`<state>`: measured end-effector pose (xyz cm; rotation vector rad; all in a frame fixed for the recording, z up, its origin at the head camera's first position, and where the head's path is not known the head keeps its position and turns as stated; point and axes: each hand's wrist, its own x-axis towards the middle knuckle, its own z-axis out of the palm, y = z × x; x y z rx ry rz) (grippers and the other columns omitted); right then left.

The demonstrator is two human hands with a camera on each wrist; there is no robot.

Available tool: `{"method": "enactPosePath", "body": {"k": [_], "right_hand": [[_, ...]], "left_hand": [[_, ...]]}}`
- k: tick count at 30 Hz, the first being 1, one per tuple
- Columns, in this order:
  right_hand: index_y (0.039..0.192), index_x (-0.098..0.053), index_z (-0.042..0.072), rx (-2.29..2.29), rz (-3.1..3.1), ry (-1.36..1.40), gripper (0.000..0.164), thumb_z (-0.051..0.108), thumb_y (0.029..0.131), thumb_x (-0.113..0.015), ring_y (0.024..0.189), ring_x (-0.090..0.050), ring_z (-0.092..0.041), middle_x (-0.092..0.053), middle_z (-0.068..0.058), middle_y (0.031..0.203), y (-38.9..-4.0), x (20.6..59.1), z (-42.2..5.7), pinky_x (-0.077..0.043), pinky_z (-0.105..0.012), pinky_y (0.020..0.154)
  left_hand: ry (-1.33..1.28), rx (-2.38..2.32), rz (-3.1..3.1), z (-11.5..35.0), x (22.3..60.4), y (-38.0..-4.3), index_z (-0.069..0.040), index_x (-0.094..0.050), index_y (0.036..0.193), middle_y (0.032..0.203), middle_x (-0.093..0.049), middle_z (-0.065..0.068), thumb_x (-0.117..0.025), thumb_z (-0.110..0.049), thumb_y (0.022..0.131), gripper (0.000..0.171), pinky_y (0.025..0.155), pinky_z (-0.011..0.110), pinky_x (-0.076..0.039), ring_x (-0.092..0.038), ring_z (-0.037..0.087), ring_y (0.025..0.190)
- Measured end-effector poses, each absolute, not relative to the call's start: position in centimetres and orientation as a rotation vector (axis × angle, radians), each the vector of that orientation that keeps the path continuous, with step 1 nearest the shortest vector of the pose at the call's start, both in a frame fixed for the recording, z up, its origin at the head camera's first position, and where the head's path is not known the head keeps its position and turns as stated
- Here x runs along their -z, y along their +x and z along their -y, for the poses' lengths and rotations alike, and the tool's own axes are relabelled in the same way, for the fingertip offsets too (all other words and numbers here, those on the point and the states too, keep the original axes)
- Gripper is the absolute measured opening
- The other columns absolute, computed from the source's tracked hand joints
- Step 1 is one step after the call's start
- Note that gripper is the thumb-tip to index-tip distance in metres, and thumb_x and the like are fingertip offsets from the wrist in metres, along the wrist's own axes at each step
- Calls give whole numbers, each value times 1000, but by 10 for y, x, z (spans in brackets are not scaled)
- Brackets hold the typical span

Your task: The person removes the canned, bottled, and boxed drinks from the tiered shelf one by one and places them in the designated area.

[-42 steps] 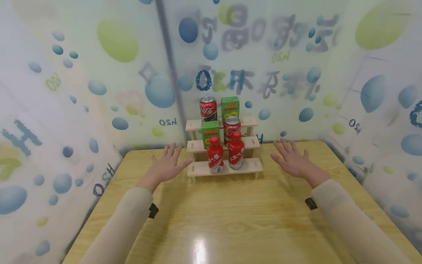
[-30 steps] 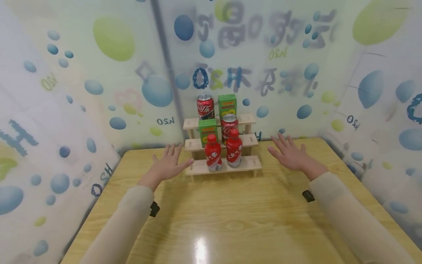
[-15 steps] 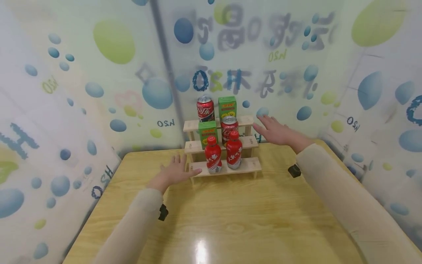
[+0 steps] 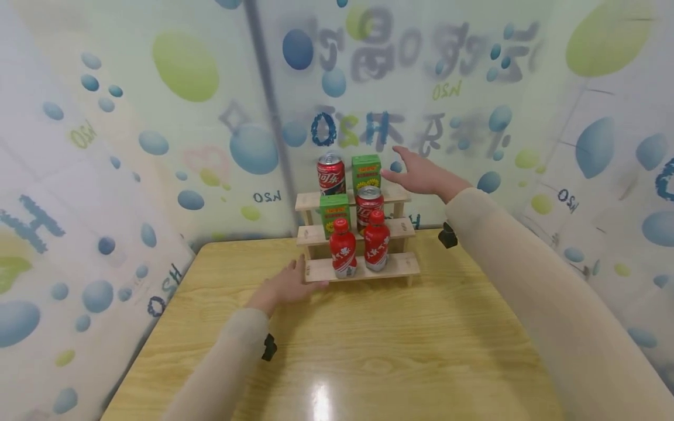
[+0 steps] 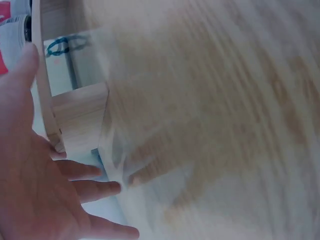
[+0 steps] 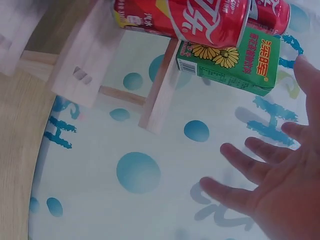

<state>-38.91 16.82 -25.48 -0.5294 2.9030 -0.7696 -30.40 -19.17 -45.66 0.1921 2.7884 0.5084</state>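
A three-step wooden rack [image 4: 392,266] stands at the back of the table. On its top step are a red cola can [image 4: 330,175] and a green drink carton [image 4: 366,169]. The middle step bears another green carton [image 4: 334,210] and a second cola can [image 4: 369,204]. Two red bottles [image 4: 343,251] stand on the bottom step. My right hand [image 4: 421,173], fingers spread, is just right of the upper carton [image 6: 235,62], apart from it in the right wrist view. My left hand [image 5: 47,195] is at the bottom step's left end, fingers extended; whether it touches the wood I cannot tell.
The wooden table [image 4: 368,351] stretches out in front of the rack. Curtain-like walls [image 4: 210,117] printed with blue and green drops enclose the back and both sides. Small dark devices [image 4: 448,235] sit under both wrists.
My right hand has risen and moved left from beside the rack to the upper carton. My left hand has moved right and down to the bottom step's end. The drinks have stayed put.
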Motion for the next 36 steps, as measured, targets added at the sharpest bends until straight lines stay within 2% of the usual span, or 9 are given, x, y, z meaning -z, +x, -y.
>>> {"method": "enactPosePath", "body": {"k": [5, 12, 15, 17, 20, 24, 30, 36], "right_hand": [[173, -4, 17, 817, -2900, -512, 93, 55, 107, -57, 161, -29, -44, -21, -22, 177, -400, 248, -157, -29, -64, 129], [173, -9, 15, 765, -2900, -537, 89, 50, 108, -58, 162, -30, -40, -25, -19, 176, -415, 245, -139, -31, -60, 129], [172, -14, 14, 772, -2901, -535, 83, 47, 109, -57, 153, -43, -40, -35, -21, 172, -419, 249, -132, -41, -57, 123], [172, -18, 13, 797, -2891, -523, 80, 44, 110, -57, 140, -55, -40, -42, -22, 166, -422, 252, -128, -50, -55, 114], [171, -21, 12, 897, -2866, -495, 76, 40, 110, -58, 120, -65, -38, -46, -23, 162, -424, 258, -125, -59, -51, 100], [169, -27, 11, 1109, -2820, -473, 73, 36, 109, -60, 116, -68, -40, -42, -23, 165, -427, 267, -128, -59, -52, 101], [164, -39, 12, 1369, -2758, -440, 67, 34, 106, -67, 107, -71, -37, -49, -21, 158, -433, 282, -134, -60, -52, 99], [159, -47, 13, 1450, -2771, -442, 62, 32, 105, -70, 97, -73, -32, -54, -18, 151, -435, 283, -138, -60, -54, 98]], "left_hand": [[232, -595, -2782, 186, 464, -305, -4, 0, 171, 170, -35, 27, -58, -82, 92, 125, 126, 59, -37, -43, 46, 154], [224, -577, -2837, 179, 468, -308, -5, -1, 171, 165, -42, 30, -59, -81, 92, 124, 122, 59, -43, -50, 49, 147], [211, -569, -2848, 179, 471, -309, -7, -2, 172, 165, -43, 28, -56, -85, 91, 125, 122, 60, -43, -50, 48, 148], [198, -564, -2846, 179, 472, -308, -7, -3, 172, 165, -43, 28, -53, -88, 89, 126, 122, 60, -43, -50, 48, 148], [182, -564, -2845, 181, 473, -307, -7, -5, 172, 166, -43, 27, -51, -92, 87, 128, 122, 62, -42, -48, 49, 150], [169, -582, -2855, 180, 473, -305, -8, -7, 172, 166, -43, 26, -51, -92, 87, 127, 121, 65, -40, -45, 51, 151], [128, -577, -2864, 178, 475, -302, -10, -7, 172, 169, -39, 25, -50, -92, 87, 126, 118, 76, -36, -39, 53, 154], [129, -541, -2891, 177, 473, -301, -10, -8, 172, 169, -38, 27, -49, -90, 89, 122, 118, 74, -38, -38, 54, 154]]}}
